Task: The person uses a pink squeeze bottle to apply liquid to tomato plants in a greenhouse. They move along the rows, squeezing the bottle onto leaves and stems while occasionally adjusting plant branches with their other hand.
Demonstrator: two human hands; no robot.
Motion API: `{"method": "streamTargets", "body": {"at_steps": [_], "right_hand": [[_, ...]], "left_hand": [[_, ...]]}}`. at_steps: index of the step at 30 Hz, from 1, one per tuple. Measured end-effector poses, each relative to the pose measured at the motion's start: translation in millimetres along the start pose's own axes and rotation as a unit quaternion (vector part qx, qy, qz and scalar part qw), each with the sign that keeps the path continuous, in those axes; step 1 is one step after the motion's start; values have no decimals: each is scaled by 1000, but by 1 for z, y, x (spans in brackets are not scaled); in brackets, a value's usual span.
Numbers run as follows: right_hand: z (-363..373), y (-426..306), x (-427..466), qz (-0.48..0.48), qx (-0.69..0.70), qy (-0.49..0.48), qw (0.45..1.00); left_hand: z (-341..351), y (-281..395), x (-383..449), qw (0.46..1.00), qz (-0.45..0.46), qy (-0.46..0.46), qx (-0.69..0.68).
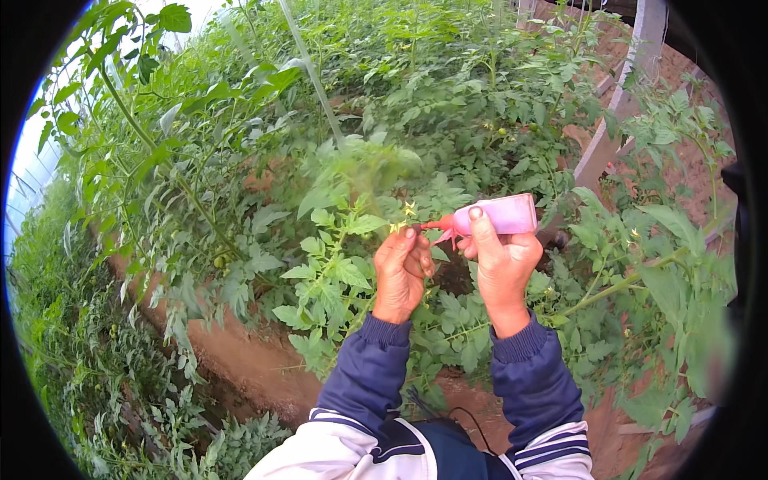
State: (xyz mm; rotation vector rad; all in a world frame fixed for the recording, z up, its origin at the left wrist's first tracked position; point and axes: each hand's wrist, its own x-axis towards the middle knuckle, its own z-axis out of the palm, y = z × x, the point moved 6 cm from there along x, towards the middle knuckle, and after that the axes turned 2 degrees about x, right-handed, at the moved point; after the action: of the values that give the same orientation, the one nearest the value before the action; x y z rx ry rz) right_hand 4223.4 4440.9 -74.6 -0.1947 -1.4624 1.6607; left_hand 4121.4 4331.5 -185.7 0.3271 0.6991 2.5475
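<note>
My right hand (504, 264) grips a pink plastic squeeze bottle (507, 215), tilted almost level, with the thumb along its near side. Its red nozzle (441, 223) points left, and pink strips (447, 237) hang at the neck. The nozzle's tip meets the fingertips of my left hand (401, 273). Between thumb and forefinger, that hand pinches a tomato flower truss (396, 227); its stalk is mostly hidden by the fingers. Yellow blossoms (410, 208) stick out just above the fingertips. A leafy tomato shoot (342, 270) rises close beside my left hand.
Dense tomato plants (432, 108) spread ahead and to both sides, some with small green fruit (219, 262). A thick stem (636, 276) slants across at the right. Beyond it leans a pale post (618, 108). Bare soil (252, 360) shows at the lower left.
</note>
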Motion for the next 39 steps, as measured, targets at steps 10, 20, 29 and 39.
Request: {"method": "streamTargets", "body": {"at_steps": [10, 20, 29, 39], "right_hand": [[21, 13, 15, -28, -36, -17, 999], [26, 27, 20, -17, -45, 0, 999], [-16, 3, -10, -23, -41, 77, 996], [-222, 25, -176, 107, 192, 121, 968]], "left_hand": [[-10, 3, 7, 999, -10, 13, 38], [-13, 4, 15, 999, -20, 18, 23], [-9, -2, 4, 997, -66, 23, 42], [54, -20, -59, 990, -86, -24, 110]]}}
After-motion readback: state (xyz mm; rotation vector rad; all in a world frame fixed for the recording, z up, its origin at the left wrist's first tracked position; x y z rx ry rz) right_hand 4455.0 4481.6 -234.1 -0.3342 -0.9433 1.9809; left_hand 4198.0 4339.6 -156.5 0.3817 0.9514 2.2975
